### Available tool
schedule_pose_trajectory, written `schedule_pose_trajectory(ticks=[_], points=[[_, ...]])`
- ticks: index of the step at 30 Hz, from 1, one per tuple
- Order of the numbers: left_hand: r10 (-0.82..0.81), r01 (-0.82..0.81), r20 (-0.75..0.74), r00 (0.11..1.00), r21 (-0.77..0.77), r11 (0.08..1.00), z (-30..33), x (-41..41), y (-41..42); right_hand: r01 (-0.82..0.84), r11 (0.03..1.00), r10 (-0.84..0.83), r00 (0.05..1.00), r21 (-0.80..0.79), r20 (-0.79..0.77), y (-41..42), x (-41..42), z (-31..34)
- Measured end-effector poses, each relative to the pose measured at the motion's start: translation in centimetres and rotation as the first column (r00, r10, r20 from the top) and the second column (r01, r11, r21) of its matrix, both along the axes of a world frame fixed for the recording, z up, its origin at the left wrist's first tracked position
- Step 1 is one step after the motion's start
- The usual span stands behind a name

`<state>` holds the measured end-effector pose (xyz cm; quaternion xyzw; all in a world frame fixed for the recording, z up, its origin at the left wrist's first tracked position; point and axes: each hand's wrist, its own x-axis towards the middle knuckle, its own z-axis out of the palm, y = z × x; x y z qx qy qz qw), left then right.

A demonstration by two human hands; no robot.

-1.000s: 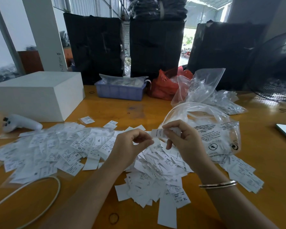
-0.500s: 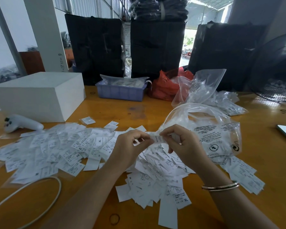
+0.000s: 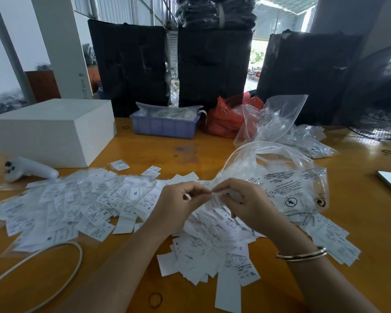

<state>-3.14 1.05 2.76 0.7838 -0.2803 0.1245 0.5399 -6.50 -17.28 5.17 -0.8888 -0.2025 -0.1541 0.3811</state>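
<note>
As the two hands closed in from where they had been a second before, the gap between them vanished: the left hand (image 3: pixel 178 204) and right hand (image 3: pixel 246 204) now met fingertip to fingertip, a little lower over the table (image 3: pixel 190 152) than earlier. The label (image 3: pixel 215 201), which had stood clear above the right thumb, was now tucked down between both hands.

That small white strip ran roughly crosswise, from the left fingertips toward the right palm, its left end slightly higher. Much of it was hidden under the right fingers, so its print could not be read.

Both hands were curled. The left thumb and forefinger pinched the strip's near end, and the right fingers gripped the rest. The label hung just above the pile of labels (image 3: pixel 212 240), not touching it as far as could be seen.

A clear plastic bag (image 3: pixel 287 188) lay just behind the right hand, its mouth open toward the hands. A bracelet (image 3: pixel 301 255) sat on the right wrist. A white box (image 3: pixel 50 129) and a blue tray (image 3: pixel 165 127) stood well apart, farther back.
</note>
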Motion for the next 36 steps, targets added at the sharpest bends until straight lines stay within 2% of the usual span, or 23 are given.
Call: schedule_pose_trajectory(ticks=[3, 6, 7, 9, 11, 14, 16, 19, 21, 23, 25, 27, 31, 32, 34, 36], points=[[-0.014, 0.014, -0.036, 0.999, -0.004, 1.0, -0.4, 0.0, -0.2, -0.021, 1.0, 0.021, 1.0, 0.022, 0.011, 1.0, 0.1, -0.7], [0.019, -0.034, -0.108, 0.994, -0.133, 0.991, -0.3, 0.3, -0.2, 0.105, 0.962, -0.123, 0.991, 0.251, 0.054, 1.1, 0.8, -1.0], [0.032, -0.053, -0.125, 0.992, -0.176, 0.983, -0.2, 0.3, -0.2, 0.153, 0.95, -0.173, 0.984, 0.271, 0.052, 1.0, 0.9, -1.1], [0.047, -0.076, -0.14, 0.989, -0.213, 0.974, -0.2, 0.3, -0.2, 0.17, 0.977, -0.182, 0.98, 0.126, 0.084, 1.1, 0.9, -1.4], [0.065, -0.087, -0.121, 0.991, -0.186, 0.979, -0.3, 0.3, -0.3, 0.098, 0.991, -0.085, 0.987, -0.089, 0.134, 1.9, 0.5, -2.0], [0.079, -0.098, -0.123, 0.989, -0.156, 0.983, -0.4, 0.3, -0.2, 0.087, 0.932, -0.037, 0.989, -0.352, 0.146, 2.7, 0.7, -2.8], [0.086, -0.104, -0.134, 0.987, -0.134, 0.985, -0.4, 0.4, 0.0, 0.104, 0.887, -0.038, 0.987, -0.45, 0.153, 2.5, 1.0, -2.8], [0.131, -0.146, -0.127, 0.983, -0.113, 0.983, -0.4, 0.6, 0.0, 0.153, 0.93, -0.1, 0.98, -0.333, 0.171, 1.4, 1.0, -2.1], [0.182, -0.196, -0.13, 0.975, -0.112, 0.974, -0.4, 0.8, 0.2, 0.266, 0.944, -0.208, 0.939, -0.196, 0.273, 0.4, 1.4, -1.6], [0.263, -0.271, -0.094, 0.96, -0.095, 0.958, -0.3, 1.0, 0.6, 0.416, 0.908, -0.377, 0.857, -0.041, 0.351, -1.1, 2.2, -1.1], [0.353, -0.354, -0.021, 0.935, -0.057, 0.934, -0.3, 1.3, 1.2, 0.535, 0.844, -0.517, 0.8, 0.028, 0.304, -2.9, 3.0, -1.0], [0.426, -0.425, 0.035, 0.904, -0.029, 0.905, -0.1, 1.6, 1.9, 0.616, 0.787, -0.593, 0.773, -0.04, 0.226, -4.6, 3.7, -1.6], [0.549, -0.552, 0.063, 0.834, 0.062, 0.832, -0.3, 2.4, 3.1, 0.658, 0.617, -0.726, 0.688, -0.431, 0.011, -5.9, 4.4, -3.1], [0.578, -0.581, 0.064, 0.814, 0.111, 0.806, -0.4, 2.5, 3.4, 0.649, 0.586, -0.752, 0.658, -0.485, -0.028, -5.9, 4.5, -3.2], [0.638, -0.64, 0.091, 0.765, 0.228, 0.734, -0.8, 2.8, 3.9, 0.653, 0.56, -0.772, 0.635, -0.51, -0.036, -5.8, 4.7, -3.1], [0.687, -0.689, 0.143, 0.712, 0.326, 0.647, -1.1, 3.1, 4.4, 0.683, 0.559, -0.76, 0.649, -0.47, 0.038, -5.8, 4.6, -3.1]])
